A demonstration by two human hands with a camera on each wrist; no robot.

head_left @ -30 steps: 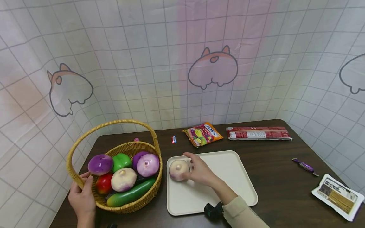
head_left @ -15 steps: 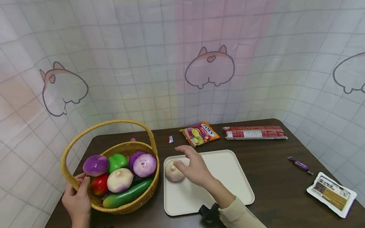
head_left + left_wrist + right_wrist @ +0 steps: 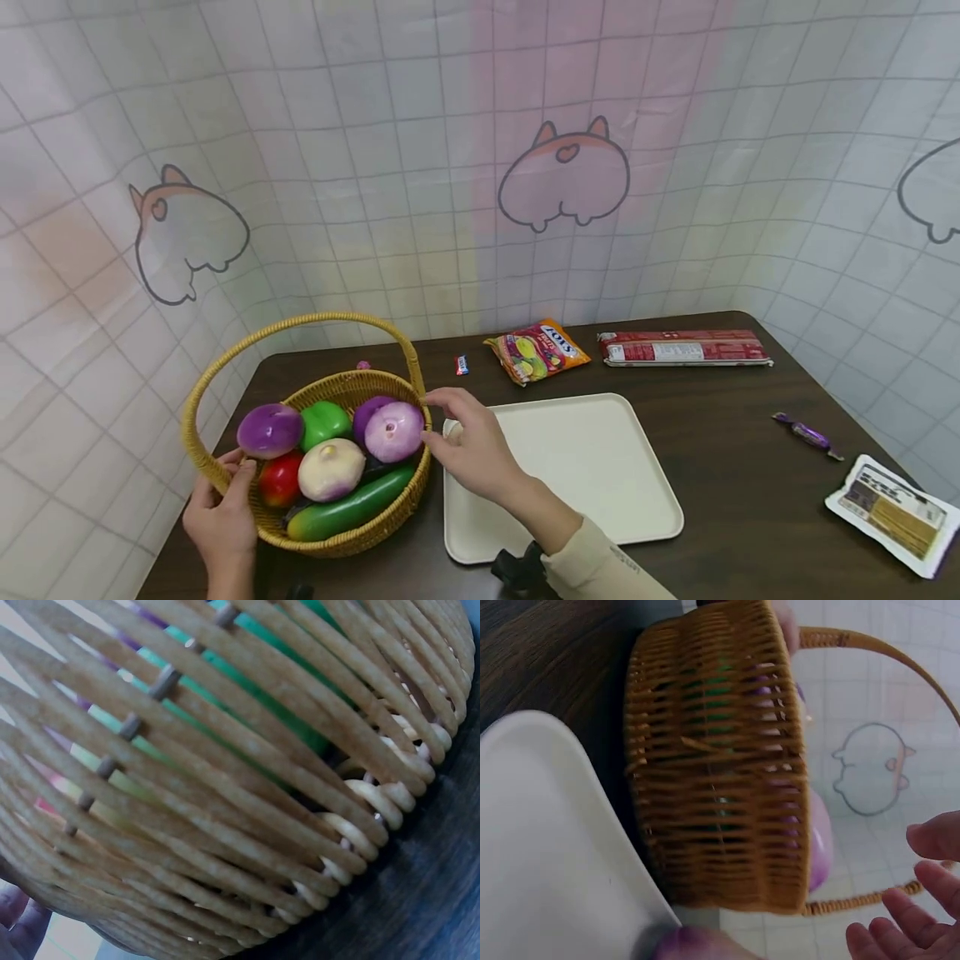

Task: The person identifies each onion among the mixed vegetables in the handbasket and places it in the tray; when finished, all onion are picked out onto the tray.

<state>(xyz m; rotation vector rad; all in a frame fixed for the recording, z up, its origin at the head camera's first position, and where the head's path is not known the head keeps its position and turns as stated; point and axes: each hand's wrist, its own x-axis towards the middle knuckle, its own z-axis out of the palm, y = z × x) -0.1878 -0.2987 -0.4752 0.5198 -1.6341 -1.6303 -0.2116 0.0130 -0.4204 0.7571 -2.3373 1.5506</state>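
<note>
The wicker basket (image 3: 352, 533) was steadied on the desk (image 3: 735, 433) by the left hand (image 3: 221, 521), fingers curled over its near rim. The right hand (image 3: 476, 454) was held with released, spread fingers just right of the basket, above the pale onion (image 3: 451, 430) lying in the tray (image 3: 592, 467) corner nearest the basket.

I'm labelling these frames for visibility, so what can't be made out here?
- Pale onion on the tray: head view, nearly all hidden behind the right hand.
- Basket contents: left wrist view, only colours through the weave.
- Left hand: head view, wrist cut off by the bottom edge.
- Snack packet print: too small.
</note>
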